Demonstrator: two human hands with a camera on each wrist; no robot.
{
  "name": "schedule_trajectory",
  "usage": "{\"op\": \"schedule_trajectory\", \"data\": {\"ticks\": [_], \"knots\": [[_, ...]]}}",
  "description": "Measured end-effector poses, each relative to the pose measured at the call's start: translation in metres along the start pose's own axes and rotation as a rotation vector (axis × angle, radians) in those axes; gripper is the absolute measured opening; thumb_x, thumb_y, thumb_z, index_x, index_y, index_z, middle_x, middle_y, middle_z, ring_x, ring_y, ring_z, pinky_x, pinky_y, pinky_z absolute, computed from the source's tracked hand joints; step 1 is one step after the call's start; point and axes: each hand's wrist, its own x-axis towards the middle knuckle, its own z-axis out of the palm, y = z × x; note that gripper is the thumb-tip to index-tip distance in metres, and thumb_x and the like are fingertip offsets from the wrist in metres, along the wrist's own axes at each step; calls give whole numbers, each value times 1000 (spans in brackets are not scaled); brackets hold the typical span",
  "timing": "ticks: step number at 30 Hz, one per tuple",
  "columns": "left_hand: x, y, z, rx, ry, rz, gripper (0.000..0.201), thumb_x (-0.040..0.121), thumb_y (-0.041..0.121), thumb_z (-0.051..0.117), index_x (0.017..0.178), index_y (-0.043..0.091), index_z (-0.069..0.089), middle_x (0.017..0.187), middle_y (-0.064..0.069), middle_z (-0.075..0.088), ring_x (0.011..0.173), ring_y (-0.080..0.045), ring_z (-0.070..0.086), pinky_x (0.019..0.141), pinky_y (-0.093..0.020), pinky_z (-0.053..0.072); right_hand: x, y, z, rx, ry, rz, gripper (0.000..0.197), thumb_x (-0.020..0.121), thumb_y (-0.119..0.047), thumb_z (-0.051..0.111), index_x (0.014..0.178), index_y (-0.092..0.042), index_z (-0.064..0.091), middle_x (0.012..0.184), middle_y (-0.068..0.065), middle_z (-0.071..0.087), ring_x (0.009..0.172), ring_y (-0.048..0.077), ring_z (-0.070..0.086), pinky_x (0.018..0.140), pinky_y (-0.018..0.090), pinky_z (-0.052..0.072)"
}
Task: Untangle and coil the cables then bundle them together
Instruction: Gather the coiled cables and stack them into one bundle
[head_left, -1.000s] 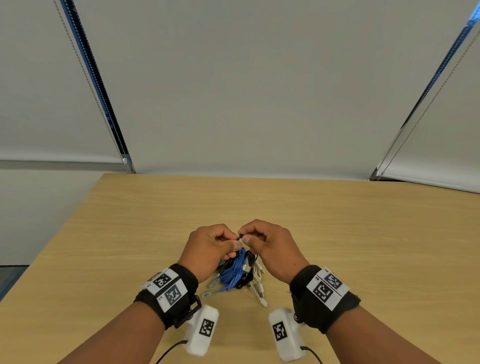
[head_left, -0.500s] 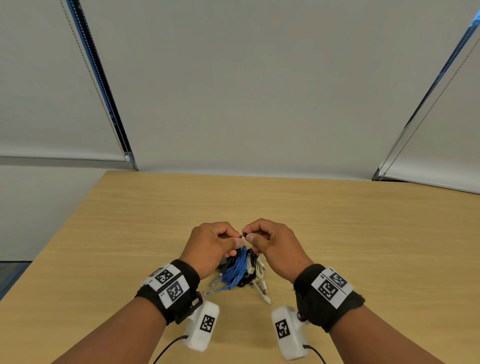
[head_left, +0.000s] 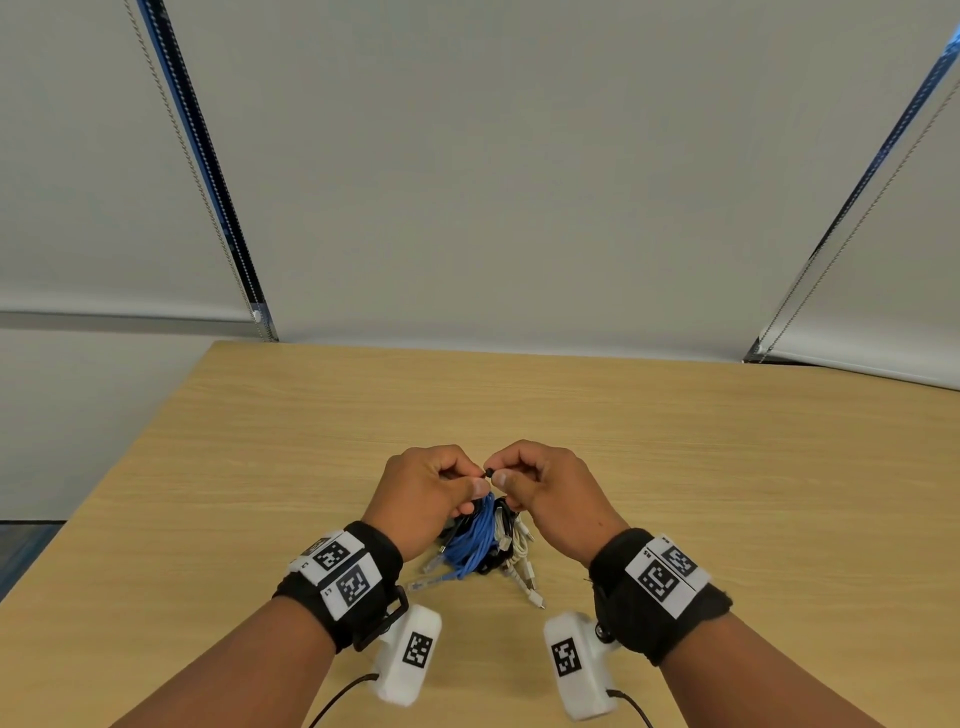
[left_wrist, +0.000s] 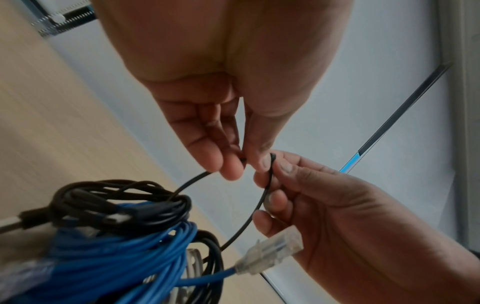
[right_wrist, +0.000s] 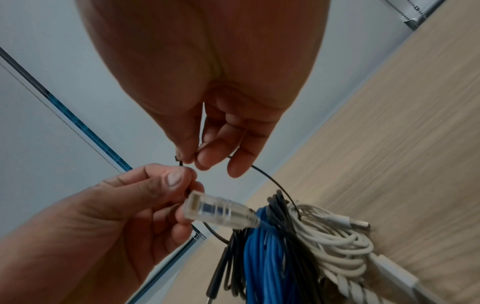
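A bundle of coiled cables hangs just above the wooden table (head_left: 701, 467): a blue network cable (head_left: 470, 543), a black cable (left_wrist: 116, 205) and a white cable (right_wrist: 337, 236). A thin black tie (left_wrist: 249, 222) loops around the bundle. My left hand (head_left: 475, 480) pinches one end of the tie above the coils. My right hand (head_left: 501, 475) pinches the other end, close against the left fingertips. A clear plug (right_wrist: 218, 214) of the blue cable sticks out between the hands. Loose plug ends trail toward me on the table.
The table's left edge (head_left: 130, 488) runs diagonally, with floor beyond it. Grey roller blinds with bead chains (head_left: 208, 208) fill the wall behind the table's far edge.
Both hands stay pinched on the tie above the bundle; they have barely shifted, and the bundle hangs in the same place.
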Motion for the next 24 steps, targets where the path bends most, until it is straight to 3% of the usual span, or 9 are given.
{"op": "schedule_trajectory", "data": {"ticks": [2, 5, 8, 11, 14, 19, 22, 24], "knots": [[-1, -1, 1, 0, -3, 6, 9, 82, 8, 80, 76, 14, 76, 68, -3, 75, 61, -14, 72, 63, -29, 61, 1, 0, 0, -36, -11, 4, 11, 96, -14, 65, 96, -19, 75, 84, 0, 74, 69, 8, 65, 73, 32, 58], [-3, -3, 1, -38, -9, 18, 16, 83, 6, 79, 86, 21, 76, 72, 0, 75, 66, -16, 74, 64, -26, 59, 4, 2, -1, -92, -24, 10, 7, 95, -16, 66, 97, -18, 72, 85, 4, 74, 75, 20, 71, 76, 37, 60], [-3, -5, 2, -51, -60, 49, 34, 86, 0, 72, 96, 32, 75, 81, -1, 76, 76, -22, 75, 71, -27, 61, 5, 5, -1, -136, -72, 23, 7, 94, -14, 68, 98, -16, 63, 84, 8, 74, 70, 15, 68, 75, 36, 59], [-5, -8, 5, -35, -66, 46, 29, 87, -1, 70, 88, 26, 78, 79, -5, 77, 76, -22, 75, 72, -26, 61, 4, 11, 5, -246, -90, -9, 8, 94, -17, 66, 93, -20, 60, 84, 1, 71, 68, 4, 61, 66, 28, 51], [-6, -11, 6, -22, -40, 15, 23, 88, 1, 71, 84, 22, 78, 75, -3, 77, 70, -16, 75, 66, -22, 58, 2, 14, 12, -371, -52, -84, 5, 94, -23, 65, 93, -24, 60, 98, -5, 64, 74, -2, 52, 66, 16, 39], [-4, -10, 6, -5, 33, -9, 17, 87, 4, 73, 80, 20, 77, 69, 1, 71, 50, -6, 59, 54, -21, 51, 4, 13, 12, -443, -49, -131, 7, 92, -28, 64, 91, -28, 57, 92, -7, 51, 77, 3, 47, 68, 20, 39], [-2, -9, 6, 2, 48, 1, 21, 87, 5, 73, 77, 23, 75, 66, 4, 68, 46, -6, 54, 50, -20, 48, 8, 7, 7, -505, -92, -182, 8, 93, -29, 64, 89, -28, 57, 91, -7, 56, 80, 8, 52, 73, 28, 46], [-2, -8, 5, 0, 46, 10, 21, 87, 6, 73, 77, 25, 74, 65, 6, 68, 47, -4, 53, 50, -19, 47, 12, 4, 3, -485, -126, -178, 7, 94, -29, 64, 88, -26, 61, 89, -7, 62, 79, 8, 54, 71, 26, 45]]}}
